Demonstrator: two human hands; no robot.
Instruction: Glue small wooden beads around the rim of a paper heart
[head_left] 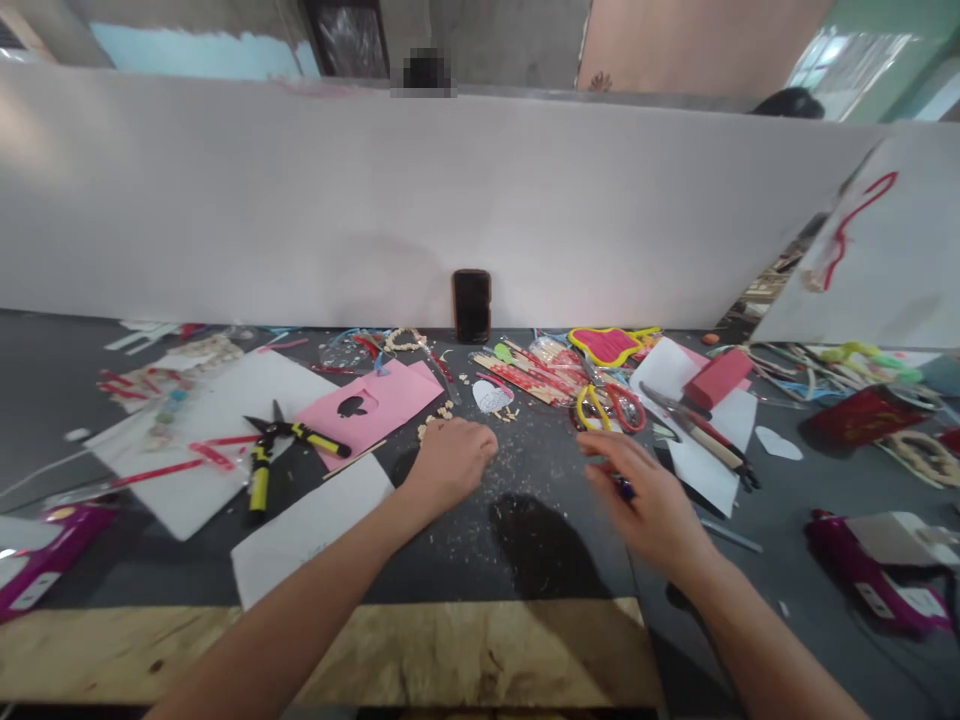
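My left hand [454, 458] is closed with its knuckles up, low over the dark table. Whatever its fingers may hold is hidden. Small pale wooden pieces [435, 420] lie just behind it, near a white paper cutout [493, 396] with writing. To the right, my right hand [651, 500] curls around a small dark blue object [622, 487], mostly covered by the fingers; its kind does not show. Scissors [609, 405] with red and yellow handles lie just beyond that hand. Pale crumbs are scattered between the hands.
Black-and-yellow pliers [262, 450] rest on white paper at left, beside pink paper [375, 405]. A phone [472, 305] leans against the white partition [300, 200]. Red-patterned sticks [517, 375], a red block [716, 378] and purple devices [874, 580] stand around. People's heads show behind the partition.
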